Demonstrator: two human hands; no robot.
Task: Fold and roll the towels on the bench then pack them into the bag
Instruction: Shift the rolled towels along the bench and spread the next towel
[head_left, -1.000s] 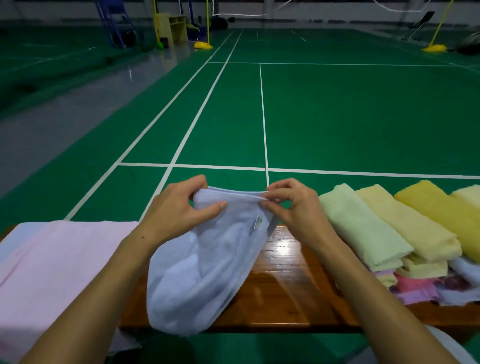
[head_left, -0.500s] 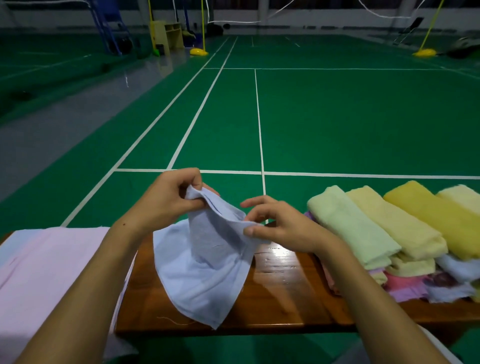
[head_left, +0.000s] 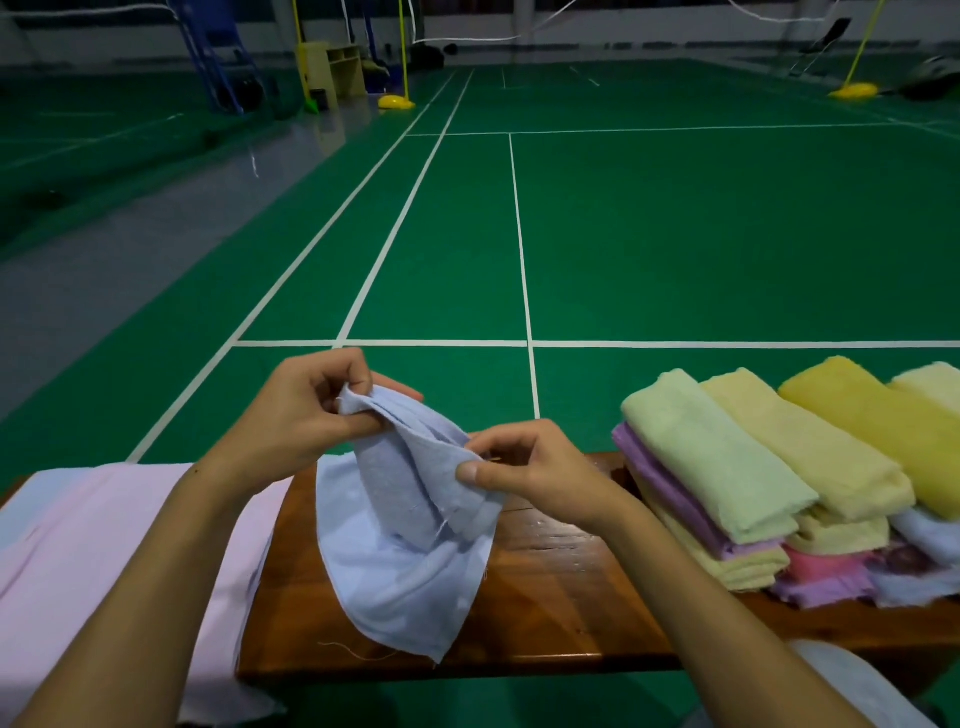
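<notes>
A pale blue towel (head_left: 405, 566) hangs above the wooden bench (head_left: 561, 608), its lower part draped on the wood. My left hand (head_left: 301, 415) pinches its upper left corner, raised. My right hand (head_left: 530, 473) pinches its edge lower and to the right. A pink cloth (head_left: 93, 561) lies spread on the bench's left end. To the right is a pile of folded towels: a pale green one (head_left: 711, 457), a light yellow one (head_left: 810, 452), a darker yellow one (head_left: 878, 421), with purple (head_left: 670, 483) and pink (head_left: 826, 566) ones beneath. No bag is in view.
Green court floor (head_left: 675, 234) with white lines stretches beyond the bench. Far off stand yellow net posts (head_left: 397, 98), a yellow shelf unit (head_left: 335, 67) and a blue frame (head_left: 218, 62).
The blue towel has been turned and regripped. My left hand rose with one corner while my right hand slid lower along the edge; more of the towel now hangs gathered between them.
</notes>
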